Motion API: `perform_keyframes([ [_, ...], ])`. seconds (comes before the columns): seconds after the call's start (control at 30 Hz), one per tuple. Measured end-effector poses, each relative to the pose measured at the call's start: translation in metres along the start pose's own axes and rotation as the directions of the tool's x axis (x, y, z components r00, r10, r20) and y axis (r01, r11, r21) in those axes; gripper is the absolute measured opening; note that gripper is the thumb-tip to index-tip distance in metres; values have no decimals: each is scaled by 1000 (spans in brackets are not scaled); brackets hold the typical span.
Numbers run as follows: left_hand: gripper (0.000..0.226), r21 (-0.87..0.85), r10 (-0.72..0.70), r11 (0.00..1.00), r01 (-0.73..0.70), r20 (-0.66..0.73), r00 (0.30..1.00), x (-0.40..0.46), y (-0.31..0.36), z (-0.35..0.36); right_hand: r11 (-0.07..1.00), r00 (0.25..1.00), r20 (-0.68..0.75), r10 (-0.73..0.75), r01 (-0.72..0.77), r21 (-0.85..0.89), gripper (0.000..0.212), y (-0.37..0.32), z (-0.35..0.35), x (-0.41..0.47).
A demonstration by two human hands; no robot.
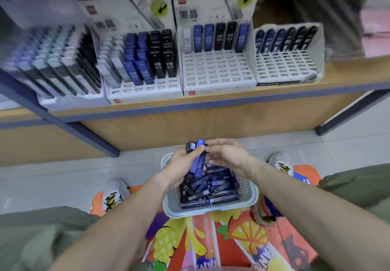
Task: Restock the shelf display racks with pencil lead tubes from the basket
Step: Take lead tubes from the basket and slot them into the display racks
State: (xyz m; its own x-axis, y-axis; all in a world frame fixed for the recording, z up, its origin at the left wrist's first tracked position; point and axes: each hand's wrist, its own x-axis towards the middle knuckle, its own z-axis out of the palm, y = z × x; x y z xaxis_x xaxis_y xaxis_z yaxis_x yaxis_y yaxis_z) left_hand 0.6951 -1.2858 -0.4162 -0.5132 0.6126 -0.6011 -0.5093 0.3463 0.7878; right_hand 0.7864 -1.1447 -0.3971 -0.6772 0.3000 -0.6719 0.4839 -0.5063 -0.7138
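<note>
Both hands over the basket [211, 208], bunching lead tubes.

Left hand [181, 165] was closed round a small bunch of tubes [193, 147], a blue tube [199, 163] marked HB 0.5 sticking down toward the heap in the basket. Right hand [229, 156] was cupped against the bunch – fingers partly hidden, couldn't tell if it gripped anything. Middle rack [217, 70] on the shelf [232, 99] had one back row filled; far-left racks – too blurred to read.
</note>
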Motion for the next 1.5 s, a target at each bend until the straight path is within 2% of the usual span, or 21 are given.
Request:
perform_keyframes([
  [0.1, 23, 28, 107, 994, -106, -30, 994, -26, 49, 4, 996, 995, 56, -88, 88, -4, 22, -47, 12, -31],
  [0.2, 30, 71, 208, 976, -206, -27, 978, -56, 99, 5, 975, 979, 70, -192, 198, -98, 17, -94, 28, -55],
  [0.3, 31, 109, 267, 959, -261, -38, 963, -84, 143, 4, 935, 952, 60, -299, 305, -180, 18, -139, 46, -76],
  [0.43, 29, 142, 368, 923, -358, -47, 929, -104, 185, -8, 881, 906, 134, -402, 423, -214, 20, -185, 62, -96],
  [0.53, 28, 159, 369, 921, -356, -58, 928, -111, 203, -22, 809, 856, 169, -490, 518, -279, 21, -206, 69, -99],
  [0.67, 35, 123, 344, 934, -334, -73, 936, -110, 211, -42, 771, 813, 196, -548, 582, -259, 28, -220, 75, -91],
  [0.77, 30, 66, 345, 938, -340, -104, 933, -105, 213, -52, 743, 800, 225, -556, 600, -297, 29, -221, 76, -77],
  [0.93, 27, -38, 318, 944, -327, -158, 935, -97, 218, -59, 670, 801, 306, -515, 599, -440, 18, -221, 76, -63],
  [1.07, 22, -111, 266, 950, -291, -195, 944, -91, 217, -65, 536, 766, 434, -475, 643, -547, 17, -211, 80, -50],
  [1.2, 28, -144, 233, 953, -268, -220, 947, -84, 212, -70, 500, 712, 557, -427, 699, -511, 43, -200, 91, -45],
  [1.3, 33, -194, 239, 936, -292, -256, 937, -87, 215, -77, 519, 684, 608, -403, 718, -464, 63, -201, 97, -49],
  [1.5, 24, -162, 248, 936, -313, -327, 912, -94, 213, -90, 513, 703, 501, -505, 711, -481, 71, -206, 102, -40],
])
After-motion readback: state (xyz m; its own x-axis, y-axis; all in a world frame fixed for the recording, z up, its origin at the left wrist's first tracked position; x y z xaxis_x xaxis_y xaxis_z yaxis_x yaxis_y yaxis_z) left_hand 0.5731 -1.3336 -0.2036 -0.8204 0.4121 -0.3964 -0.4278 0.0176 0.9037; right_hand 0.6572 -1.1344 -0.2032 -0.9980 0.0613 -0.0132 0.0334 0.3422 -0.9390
